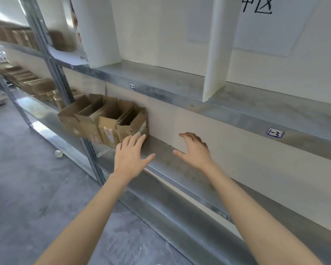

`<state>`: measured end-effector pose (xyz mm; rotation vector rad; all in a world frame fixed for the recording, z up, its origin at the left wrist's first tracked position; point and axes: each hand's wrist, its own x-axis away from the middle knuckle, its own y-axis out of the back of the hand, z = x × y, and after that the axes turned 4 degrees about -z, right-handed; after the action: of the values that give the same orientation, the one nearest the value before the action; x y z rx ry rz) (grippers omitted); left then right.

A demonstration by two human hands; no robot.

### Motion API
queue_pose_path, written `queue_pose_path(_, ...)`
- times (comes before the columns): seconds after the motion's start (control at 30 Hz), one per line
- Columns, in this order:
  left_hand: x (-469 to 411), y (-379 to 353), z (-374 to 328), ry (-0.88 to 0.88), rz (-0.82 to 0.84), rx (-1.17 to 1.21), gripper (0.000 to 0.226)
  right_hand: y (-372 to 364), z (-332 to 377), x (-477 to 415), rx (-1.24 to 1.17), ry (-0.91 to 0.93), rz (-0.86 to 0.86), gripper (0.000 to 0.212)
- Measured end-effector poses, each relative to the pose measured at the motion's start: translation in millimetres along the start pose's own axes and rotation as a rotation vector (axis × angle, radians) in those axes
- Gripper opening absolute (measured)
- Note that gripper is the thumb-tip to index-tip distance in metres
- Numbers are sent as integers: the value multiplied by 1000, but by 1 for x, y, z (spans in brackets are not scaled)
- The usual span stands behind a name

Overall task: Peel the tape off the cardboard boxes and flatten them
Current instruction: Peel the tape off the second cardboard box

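Stretches both bare forearms up from the bottom edge toward the shelf (180,163). Holds left hand (131,155) spread, fingers straight, fingertips at the lower right corner of the rightmost of the cardboard boxes (103,121). Holds right hand (194,150) spread over bare shelf just right of it, gripping nothing. Lines the open-topped boxes along the shelf's front edge, left part. Carries labels (275,133) on the upper shelf (161,81) edge.

Far-left boxes (39,88) blurred; wall sign (266,25) cut off by top edge.
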<state>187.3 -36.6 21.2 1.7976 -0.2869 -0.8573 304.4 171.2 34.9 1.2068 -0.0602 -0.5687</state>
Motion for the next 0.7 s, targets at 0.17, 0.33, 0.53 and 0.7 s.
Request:
queue_pose_path(0.17, -43, -14, 46, 10, -9, 20, 73, -36, 29, -61, -26, 65, -1, 68)
queue_pose_path(0.33, -83, -29, 89, -5, 5, 37, 72, -67, 57, -116, -66, 97, 17, 67)
queue_pose_path(0.53, -114, -46, 132, -45, 29, 83, 70, -98, 85, -153, -144, 129, 30, 63)
queue_pose_path(0.7, -137, -59, 156, -153, 67, 185, 66, -123, 94, -175, -178, 104, 48, 60)
